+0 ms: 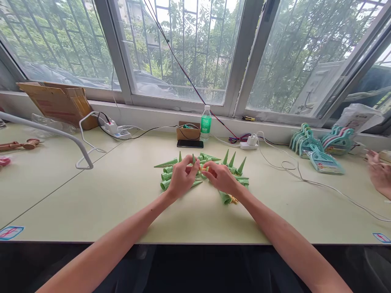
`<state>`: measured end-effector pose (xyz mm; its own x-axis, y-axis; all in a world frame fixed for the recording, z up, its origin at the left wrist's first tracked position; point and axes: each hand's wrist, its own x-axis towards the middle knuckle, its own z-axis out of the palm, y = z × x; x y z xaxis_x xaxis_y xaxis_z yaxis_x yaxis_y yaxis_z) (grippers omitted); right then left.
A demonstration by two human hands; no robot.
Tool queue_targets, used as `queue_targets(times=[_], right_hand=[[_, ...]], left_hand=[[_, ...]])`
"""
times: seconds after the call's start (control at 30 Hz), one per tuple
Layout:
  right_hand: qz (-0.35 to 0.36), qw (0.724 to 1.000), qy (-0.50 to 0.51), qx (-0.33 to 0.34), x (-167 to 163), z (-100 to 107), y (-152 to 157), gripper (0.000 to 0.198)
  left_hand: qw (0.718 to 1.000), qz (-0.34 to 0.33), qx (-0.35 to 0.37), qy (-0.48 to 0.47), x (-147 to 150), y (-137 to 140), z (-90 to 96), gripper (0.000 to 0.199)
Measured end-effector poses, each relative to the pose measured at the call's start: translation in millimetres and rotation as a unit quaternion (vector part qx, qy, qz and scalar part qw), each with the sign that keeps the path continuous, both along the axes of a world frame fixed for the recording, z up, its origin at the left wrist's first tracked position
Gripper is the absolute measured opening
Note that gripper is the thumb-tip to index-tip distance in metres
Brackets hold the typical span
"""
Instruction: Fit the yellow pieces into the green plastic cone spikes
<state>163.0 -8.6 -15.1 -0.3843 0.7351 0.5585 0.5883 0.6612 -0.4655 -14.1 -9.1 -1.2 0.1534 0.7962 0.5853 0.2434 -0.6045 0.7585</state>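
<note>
Several green pointed plastic cones [226, 198] lie and stand in a cluster around my hands on the table. My left hand [182, 177] is closed, with one green cone [193, 159] pointing up between its thumb and fingers. Close beside it, my right hand [221, 178] is closed in a pinch. A small orange piece [200, 167] shows between the two sets of fingertips; its kind is too small to tell, and what the right fingers grip is mostly hidden. Another small orange-yellow piece [233, 200] lies by the cone below my right hand.
Behind the cones are a black phone [190, 143], a small cardboard box [188, 132] and a green-labelled bottle [205, 123]. White cables [301, 178] cross the table at right, near teal hangers [306, 140]. Another person's hand [378, 173] is at far right. A grey metal tube [61, 131] reaches in from the left.
</note>
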Motion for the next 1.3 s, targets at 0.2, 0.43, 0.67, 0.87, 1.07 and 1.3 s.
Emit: queue_targets(times=[0.2,0.43,0.67,0.87,1.07,1.3], right_hand=[[-0.007,1.000,-0.020,0.015,-0.1,1.6,1.2,0.036],[-0.020,1.000,-0.008,0.001,-0.2,2.7,-0.5,0.029],[-0.009,1.000,-0.013,-0.006,0.3,0.5,0.1,0.024],[-0.006,1.000,-0.022,0.010,-0.1,1.8,0.9,0.038],[-0.015,1.000,-0.013,-0.012,-1.0,2.0,-1.0,0.027],[-0.016,0.999,-0.030,-0.002,-0.7,1.0,0.4,0.027]], left_hand=[[0.999,0.008,0.014,0.028,-0.3,-1.2,-1.3,0.025],[1.000,0.014,0.017,0.022,-0.2,-0.4,-0.6,0.027],[1.000,0.009,0.014,0.015,0.0,-0.7,-0.5,0.026],[1.000,0.009,0.020,0.019,0.4,-2.2,-0.7,0.026],[1.000,0.018,0.020,0.014,0.2,-0.7,-0.7,0.026],[1.000,0.012,0.014,0.010,0.8,-1.6,-0.4,0.024]])
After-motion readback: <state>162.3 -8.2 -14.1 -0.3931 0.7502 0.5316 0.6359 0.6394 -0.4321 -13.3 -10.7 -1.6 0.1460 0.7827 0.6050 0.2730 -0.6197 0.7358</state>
